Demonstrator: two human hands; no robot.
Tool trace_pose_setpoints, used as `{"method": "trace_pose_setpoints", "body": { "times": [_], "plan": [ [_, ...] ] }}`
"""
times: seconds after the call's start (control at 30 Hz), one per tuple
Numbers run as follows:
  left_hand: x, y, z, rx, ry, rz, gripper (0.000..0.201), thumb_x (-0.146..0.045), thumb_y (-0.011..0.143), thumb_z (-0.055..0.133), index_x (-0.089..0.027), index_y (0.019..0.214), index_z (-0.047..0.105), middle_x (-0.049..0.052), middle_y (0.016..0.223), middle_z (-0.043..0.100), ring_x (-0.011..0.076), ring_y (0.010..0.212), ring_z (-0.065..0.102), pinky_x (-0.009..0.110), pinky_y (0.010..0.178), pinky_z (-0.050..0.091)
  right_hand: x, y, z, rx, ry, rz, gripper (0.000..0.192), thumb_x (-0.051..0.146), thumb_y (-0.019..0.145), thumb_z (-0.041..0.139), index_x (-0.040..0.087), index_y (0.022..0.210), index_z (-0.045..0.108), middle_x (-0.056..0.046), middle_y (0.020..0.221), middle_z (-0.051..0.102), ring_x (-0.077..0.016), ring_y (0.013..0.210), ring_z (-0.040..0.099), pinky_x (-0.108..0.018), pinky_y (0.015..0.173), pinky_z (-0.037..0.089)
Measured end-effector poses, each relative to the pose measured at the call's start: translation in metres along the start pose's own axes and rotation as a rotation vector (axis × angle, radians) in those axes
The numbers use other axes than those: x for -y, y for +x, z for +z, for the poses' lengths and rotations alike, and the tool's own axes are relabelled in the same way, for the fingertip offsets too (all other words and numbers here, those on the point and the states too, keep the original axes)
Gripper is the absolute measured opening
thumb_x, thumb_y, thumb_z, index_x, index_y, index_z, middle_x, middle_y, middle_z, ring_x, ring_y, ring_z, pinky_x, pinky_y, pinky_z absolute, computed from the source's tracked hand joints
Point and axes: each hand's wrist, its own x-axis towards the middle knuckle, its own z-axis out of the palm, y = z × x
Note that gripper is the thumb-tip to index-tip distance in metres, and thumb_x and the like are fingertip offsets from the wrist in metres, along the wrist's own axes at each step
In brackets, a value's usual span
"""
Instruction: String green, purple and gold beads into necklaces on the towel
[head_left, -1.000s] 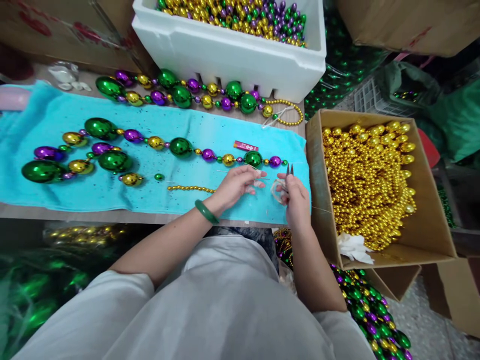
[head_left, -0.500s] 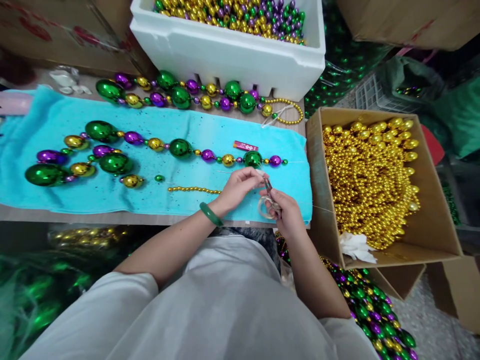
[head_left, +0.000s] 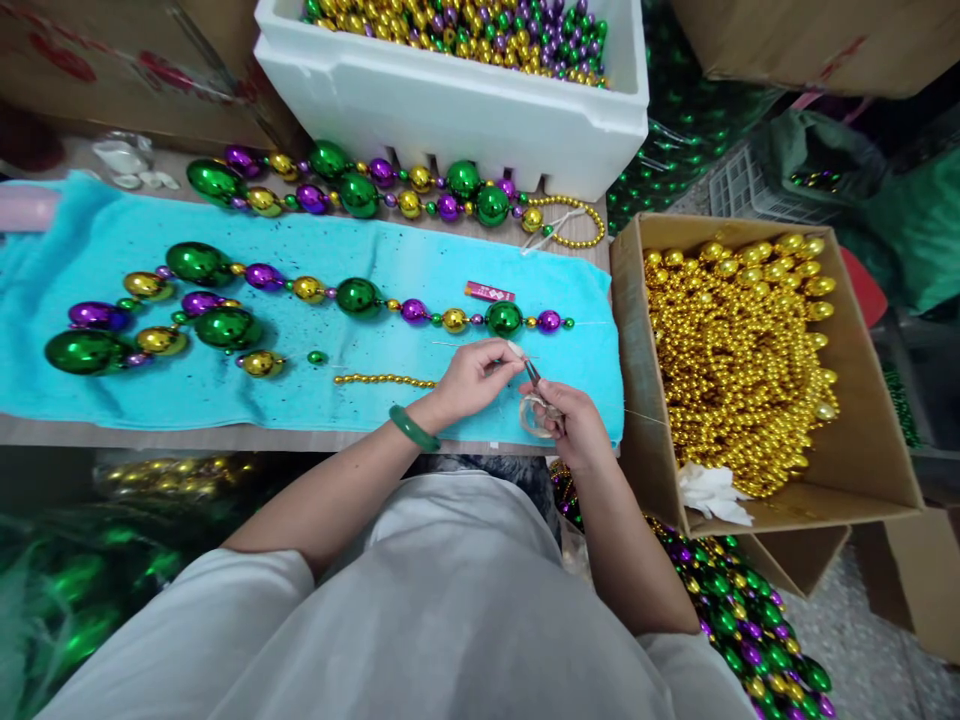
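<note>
The right hand [head_left: 574, 425] is closed around small scissors [head_left: 534, 377], whose blades point up and left toward the left hand's fingertips. The left hand [head_left: 469, 378], with a green bangle [head_left: 412, 428] on its wrist, pinches a thin thread [head_left: 457, 346] between thumb and forefinger, just beside the scissor tips; whether the blades touch the thread cannot be told. Both hands rest over the near right part of a turquoise towel [head_left: 225, 395] spread on the table. A short string of small gold beads [head_left: 384, 380] lies on the towel just left of the left hand. Beyond the hands, a strand of large green, purple and gold beads [head_left: 360, 296] runs across the towel, with a small red packet [head_left: 489, 292] near its right end. A second large-bead strand [head_left: 360, 192] lies on the bare table behind the towel. Behind it stands a white foam box [head_left: 450, 110] filled with mixed beads. To the right, a cardboard box [head_left: 870, 470] holds gold bead strings.
</note>
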Motion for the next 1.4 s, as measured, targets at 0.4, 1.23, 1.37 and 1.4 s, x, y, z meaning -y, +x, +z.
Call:
{"method": "trace_pose_setpoints", "body": {
  "times": [0.4,1.23,1.37,1.4],
  "plan": [
    [-0.004,0.003,-0.009,0.098,0.079,-0.005,0.018,-0.028,0.086,0.058,-0.018,0.073,0.065,0.005,0.085,0.070,0.0153,0.079,0.062,0.029,0.075,0.046,0.008,0.000,-0.011,0.047,-0.069,0.048,0.046,0.052,0.061,0.078,0.012,0.082,0.075,0.002,0.052,0.050,-0.0040,0.040,0.030,-0.021,0.040,0.012],
    [-0.006,0.006,-0.013,0.183,0.191,0.024,0.017,-0.021,0.085,0.057,-0.017,0.071,0.066,0.000,0.068,0.063,0.0126,0.068,0.057,0.025,0.065,0.040,-0.004,0.011,-0.010,-0.012,-0.023,-0.025,0.037,0.044,0.055,0.084,0.013,0.072,0.076,0.002,0.047,0.049,-0.0050,0.043,0.029,-0.022,0.042,0.014],
    [-0.012,0.008,-0.011,0.187,0.203,0.076,0.017,-0.019,0.086,0.055,-0.017,0.073,0.066,0.000,0.070,0.064,0.0120,0.069,0.057,0.024,0.066,0.042,0.002,0.009,-0.013,0.020,-0.043,-0.026,0.037,0.044,0.056,0.083,0.012,0.073,0.076,0.002,0.047,0.049,-0.0052,0.042,0.029,-0.022,0.041,0.015],
    [-0.012,0.009,-0.011,0.186,0.205,0.086,0.017,-0.018,0.086,0.055,-0.017,0.073,0.066,0.000,0.070,0.064,0.0119,0.069,0.057,0.024,0.066,0.042,0.004,0.009,-0.013,0.029,-0.043,-0.031,0.037,0.044,0.057,0.082,0.012,0.074,0.076,0.001,0.047,0.050,-0.0053,0.042,0.030,-0.022,0.041,0.015]
  ]
}}
